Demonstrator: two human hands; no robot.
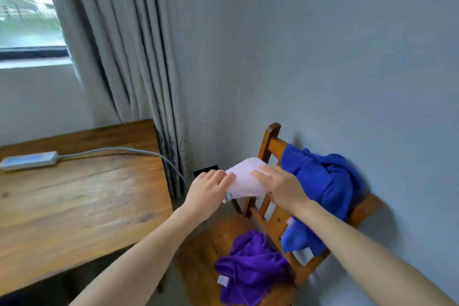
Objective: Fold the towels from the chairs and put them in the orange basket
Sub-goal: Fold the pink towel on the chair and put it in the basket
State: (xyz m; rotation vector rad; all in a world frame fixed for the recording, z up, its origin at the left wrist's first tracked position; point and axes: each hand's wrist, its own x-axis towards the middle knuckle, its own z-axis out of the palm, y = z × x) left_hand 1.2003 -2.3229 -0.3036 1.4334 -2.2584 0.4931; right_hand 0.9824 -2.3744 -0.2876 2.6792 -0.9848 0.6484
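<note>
Head camera first: the pink towel (pixel 244 179) is in the air just below the middle of the view, above the back rail of the wooden chair (pixel 270 141), stretched between my two hands. My left hand (pixel 208 191) has its fingers curled over the towel's 9 o'clock edge. My right hand (pixel 280 186) lies over the 3 o'clock edge with the fingers bent down onto the cloth. Both seem clamped on it, though the thumbs are hidden and the picture is soft.

The hold looks shallow to me, so a sharp shake could pull an edge free and drop the towel onto the seat or floor. Its lower edge hangs close to the chair rail and could catch there as I draw it away.

At 3 o'clock of the pink towel, touching my right wrist, the blue towel (pixel 320 181) is draped loosely over the chair back. My forearm could drag it off. At 6 o'clock the purple towel (pixel 250 266) lies bunched on the seat.

At 9 o'clock is the desk (pixel 74 194), the likely place to fold. A power strip (pixel 28 160) and its cable (pixel 119 150) lie on it, and cloth could snag them. I cannot see the orange basket, so I would be carrying blind until I turn.
</note>
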